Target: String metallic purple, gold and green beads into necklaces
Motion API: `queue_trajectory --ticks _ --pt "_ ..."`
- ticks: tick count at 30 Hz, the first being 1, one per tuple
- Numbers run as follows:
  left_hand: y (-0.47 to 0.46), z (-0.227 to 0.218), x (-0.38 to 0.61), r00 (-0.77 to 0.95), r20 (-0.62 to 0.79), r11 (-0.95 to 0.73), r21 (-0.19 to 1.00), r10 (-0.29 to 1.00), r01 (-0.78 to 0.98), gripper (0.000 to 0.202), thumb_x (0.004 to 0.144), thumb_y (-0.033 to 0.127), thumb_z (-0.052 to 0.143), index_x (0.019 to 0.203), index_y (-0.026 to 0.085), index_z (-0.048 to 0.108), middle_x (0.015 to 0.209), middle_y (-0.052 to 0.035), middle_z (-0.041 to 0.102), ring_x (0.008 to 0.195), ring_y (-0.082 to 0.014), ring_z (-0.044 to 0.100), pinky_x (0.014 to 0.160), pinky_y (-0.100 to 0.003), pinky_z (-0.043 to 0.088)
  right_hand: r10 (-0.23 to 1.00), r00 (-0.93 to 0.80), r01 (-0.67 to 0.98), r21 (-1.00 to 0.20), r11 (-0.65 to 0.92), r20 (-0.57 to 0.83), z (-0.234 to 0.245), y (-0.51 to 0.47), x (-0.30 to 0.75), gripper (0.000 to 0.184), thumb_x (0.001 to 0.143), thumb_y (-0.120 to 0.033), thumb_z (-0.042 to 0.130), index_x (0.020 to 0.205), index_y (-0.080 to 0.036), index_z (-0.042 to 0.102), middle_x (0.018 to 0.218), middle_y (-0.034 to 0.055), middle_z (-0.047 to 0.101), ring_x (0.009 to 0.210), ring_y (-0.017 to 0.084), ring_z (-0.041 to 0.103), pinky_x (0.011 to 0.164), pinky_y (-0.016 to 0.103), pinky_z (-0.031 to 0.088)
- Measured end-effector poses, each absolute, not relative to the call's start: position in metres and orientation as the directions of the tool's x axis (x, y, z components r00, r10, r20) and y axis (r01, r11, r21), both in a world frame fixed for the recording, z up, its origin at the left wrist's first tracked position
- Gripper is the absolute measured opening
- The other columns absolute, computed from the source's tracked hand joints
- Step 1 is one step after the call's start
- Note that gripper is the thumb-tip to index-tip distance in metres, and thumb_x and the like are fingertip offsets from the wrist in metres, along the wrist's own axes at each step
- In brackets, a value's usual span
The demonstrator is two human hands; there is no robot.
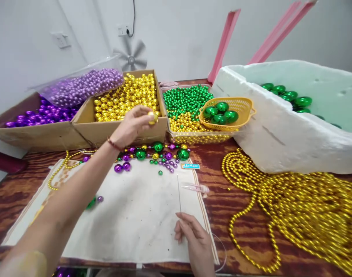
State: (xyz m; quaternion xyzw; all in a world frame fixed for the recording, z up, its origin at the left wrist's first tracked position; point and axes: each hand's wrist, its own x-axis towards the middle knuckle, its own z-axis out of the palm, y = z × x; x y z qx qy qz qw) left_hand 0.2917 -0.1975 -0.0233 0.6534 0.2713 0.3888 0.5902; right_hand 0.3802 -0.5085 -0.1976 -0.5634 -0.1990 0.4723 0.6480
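Observation:
My left hand [132, 125] reaches forward over the front edge of the cardboard box of gold beads [126, 96] and pinches a single gold bead [153, 117] between its fingertips. My right hand [193, 238] rests low on the white cloth [135, 219], fingers pinched on a long thin needle [179, 192] that points away from me. Loose green, purple and gold beads [155, 154] lie along the cloth's far edge.
A box of purple beads [43, 113], a bag of lilac beads [83, 86], a clear tray of green and gold beads [187, 107], a yellow basket of green balls [226, 113], a white foam box [285, 127], piled gold bead strings [303, 215], small snips [196, 187].

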Motion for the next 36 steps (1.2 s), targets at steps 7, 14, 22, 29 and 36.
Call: queue_trajectory --ticks 7,14,22,29,36 --pt "-0.298 -0.088 0.239 0.652 -0.152 0.479 0.801 0.743 -0.36 0.032 0.085 0.029 0.07 0.115 0.017 0.069 0.097 -0.0072 0.07 0.085 -0.0156 0.068 0.074 -0.026 0.055 0.896 0.438 -0.145 -0.989 -0.001 -0.065 -0.171 -0.506 0.36 0.023 0.092 -0.036 0.062 0.096 -0.018 0.074 0.059 -0.0004 0.058 0.05 0.011 0.054 0.05 0.023 0.047" --pt "-0.32 -0.124 0.225 0.485 -0.197 0.415 0.82 0.852 -0.396 0.031 0.079 0.032 0.076 0.108 0.021 0.071 0.1 -0.0053 0.069 0.086 -0.0162 0.069 0.077 -0.028 0.055 0.907 0.406 -0.053 -0.994 -0.094 -0.107 -0.167 -0.512 0.347 0.026 0.091 -0.037 0.06 0.095 -0.016 0.075 0.055 -0.0014 0.054 0.047 0.011 0.049 0.046 0.023 0.042" --pt "-0.339 -0.151 0.219 0.397 0.21 -0.189 0.978 0.894 -0.092 0.047 0.081 0.024 0.074 0.126 0.029 0.064 0.122 -0.0077 0.06 0.109 -0.0178 0.059 0.096 -0.03 0.049 0.873 0.456 -0.193 -0.976 -0.096 -0.176 -0.176 -0.501 0.341 0.024 0.092 -0.037 0.061 0.096 -0.016 0.071 0.057 -0.0031 0.053 0.047 0.01 0.048 0.047 0.022 0.041" --pt "-0.348 -0.154 0.224 0.341 -0.157 0.23 0.955 0.927 -0.186 0.031 0.076 0.037 0.08 0.099 0.021 0.069 0.101 -0.0046 0.062 0.09 -0.0163 0.066 0.091 -0.036 0.054 0.877 0.439 -0.226 -0.969 -0.101 -0.194 -0.18 -0.497 0.336 0.026 0.091 -0.039 0.061 0.096 -0.016 0.07 0.059 -0.0028 0.055 0.048 0.01 0.049 0.048 0.023 0.043" --pt "-0.351 -0.149 0.227 0.45 -0.408 0.592 0.685 0.794 -0.424 0.037 0.078 0.036 0.079 0.109 0.019 0.07 0.093 -0.0036 0.069 0.073 -0.009 0.064 0.064 -0.02 0.052 0.891 0.406 -0.186 -0.973 -0.135 -0.201 -0.189 -0.518 0.33 0.025 0.093 -0.038 0.059 0.097 -0.016 0.071 0.059 -0.0026 0.055 0.047 0.01 0.05 0.047 0.023 0.043"
